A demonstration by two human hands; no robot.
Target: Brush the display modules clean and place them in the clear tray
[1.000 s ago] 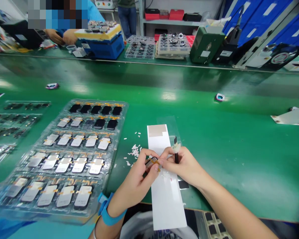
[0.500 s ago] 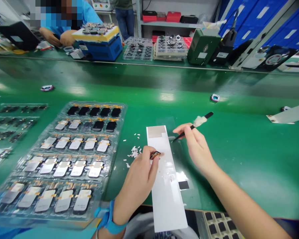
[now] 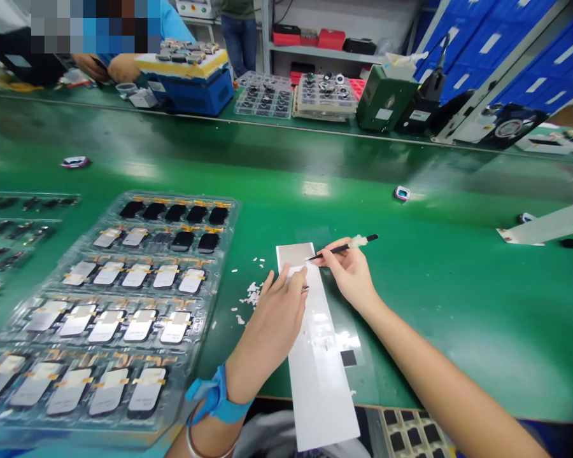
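Pinching black tweezers (image 3: 342, 248), the right hand (image 3: 351, 277) holds their tip at the upper end of a white strip (image 3: 315, 375) on the green bench (image 3: 458, 331), while the left hand (image 3: 272, 327), fingers together, clamps a small dark part (image 3: 305, 289), mostly hidden, just over the strip.

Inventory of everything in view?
Clear trays of screen modules: several, black and silver, left of strip.
White strip: one, white with tan patch, on bench.
Green bench: one, green, under everything near.
White flecks: many, white, left of strip.
Small rings: two, pinkish, on bench.
Blue-and-yellow machine: one, far bench.
Co-worker's hands: two, far left.
Black pick: one, black, tip over strip.
Small dark part: one, dark, at left fingertips.
Left hand: on strip, blue wrist strap.
Right hand: holding pick.
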